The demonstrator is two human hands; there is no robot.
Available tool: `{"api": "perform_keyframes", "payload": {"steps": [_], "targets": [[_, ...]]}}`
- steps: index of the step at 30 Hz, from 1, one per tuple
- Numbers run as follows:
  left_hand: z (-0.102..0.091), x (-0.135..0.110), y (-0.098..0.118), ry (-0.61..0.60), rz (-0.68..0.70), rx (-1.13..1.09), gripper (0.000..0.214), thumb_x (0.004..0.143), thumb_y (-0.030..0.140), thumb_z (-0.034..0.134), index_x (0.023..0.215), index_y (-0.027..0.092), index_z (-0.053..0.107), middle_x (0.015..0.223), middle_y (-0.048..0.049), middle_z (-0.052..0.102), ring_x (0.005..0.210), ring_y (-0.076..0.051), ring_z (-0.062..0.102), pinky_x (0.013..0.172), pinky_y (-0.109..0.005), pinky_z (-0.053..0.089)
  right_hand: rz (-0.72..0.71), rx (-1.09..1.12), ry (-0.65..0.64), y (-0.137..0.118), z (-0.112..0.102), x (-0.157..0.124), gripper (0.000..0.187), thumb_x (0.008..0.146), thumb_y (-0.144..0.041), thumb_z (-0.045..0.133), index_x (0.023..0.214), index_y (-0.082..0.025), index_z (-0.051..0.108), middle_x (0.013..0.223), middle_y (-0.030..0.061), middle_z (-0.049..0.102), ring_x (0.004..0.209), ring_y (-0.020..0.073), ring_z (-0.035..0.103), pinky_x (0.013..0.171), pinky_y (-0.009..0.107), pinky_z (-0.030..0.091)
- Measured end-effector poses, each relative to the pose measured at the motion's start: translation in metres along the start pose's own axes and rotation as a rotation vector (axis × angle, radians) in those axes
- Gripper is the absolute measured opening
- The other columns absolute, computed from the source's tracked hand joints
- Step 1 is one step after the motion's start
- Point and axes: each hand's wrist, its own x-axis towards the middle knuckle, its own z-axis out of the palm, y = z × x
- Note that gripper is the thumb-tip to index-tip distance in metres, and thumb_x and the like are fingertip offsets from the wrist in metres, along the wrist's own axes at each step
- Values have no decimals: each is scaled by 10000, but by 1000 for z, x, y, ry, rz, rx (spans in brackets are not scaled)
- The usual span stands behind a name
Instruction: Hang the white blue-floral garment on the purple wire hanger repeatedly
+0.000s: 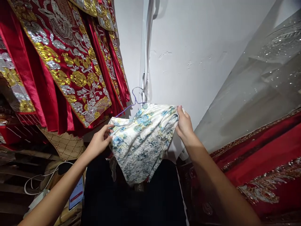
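A white sleeveless top (141,138) with blue and yellow flowers hangs on a thin purple wire hanger (135,98) in front of me. Its hook points up towards a pale upright strip on the wall. My left hand (101,139) pinches the top's left shoulder edge between thumb and fingers. On the other side, my right hand (184,122) grips the right shoulder beside the armhole, thumb uppermost. Cloth is spread between both hands and drapes down over my dark-clothed lap. Most of the hanger's lower bar is hidden inside the garment.
Red garments (77,69) with gold and silver sequins hang at the left. A phone (76,194) with a lit screen and a white cable (50,179) lie below my left forearm. At the right stand a sheer glittery cloth (270,72) and red beaded fabric (270,150). A white wall (188,40) is ahead.
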Motion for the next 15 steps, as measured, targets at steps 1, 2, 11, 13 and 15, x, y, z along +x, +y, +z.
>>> {"api": "perform_keyframes", "payload": {"steps": [1, 2, 11, 13, 15], "targets": [[1, 0, -1, -19, -3, -39, 524, 836, 335, 623, 1348, 267, 534, 1166, -73, 664, 817, -192, 657, 735, -317, 528, -4, -21, -6, 0, 3, -1, 600, 833, -759, 458, 1059, -211, 553, 1066, 132, 689, 1050, 283, 670, 752, 352, 575], [1, 2, -2, -13, 1, -69, 537, 833, 341, 630, 1355, 272, 526, 1233, -84, 638, 836, -196, 660, 751, -328, 535, -15, -40, -21, -1, 7, -3, 611, 854, -758, 422, 1085, -208, 552, 1064, 134, 687, 1040, 282, 671, 743, 351, 571], [12, 64, -30, 188, -57, -158, 512, 862, 371, 578, 1344, 208, 522, 1381, -132, 564, 1302, -292, 503, 1081, -437, 392, -102, -49, -312, -43, 45, -87, 452, 952, -628, 419, 993, -227, 624, 841, 55, 664, 810, 226, 650, 658, 312, 534], [18, 66, -17, 157, 45, -234, 490, 869, 340, 553, 1338, 206, 510, 1280, -105, 625, 1202, -254, 570, 1044, -403, 420, -72, -104, -563, -54, 42, -114, 429, 962, -595, 433, 965, -220, 641, 845, 51, 651, 766, 207, 627, 634, 304, 521], [26, 61, 4, 97, 151, -277, 411, 868, 310, 534, 1266, 205, 543, 1135, -70, 665, 1060, -219, 619, 971, -361, 457, -103, -201, -843, -62, 38, -136, 385, 925, -572, 533, 948, -205, 649, 884, 51, 643, 769, 193, 603, 681, 309, 518]]}}
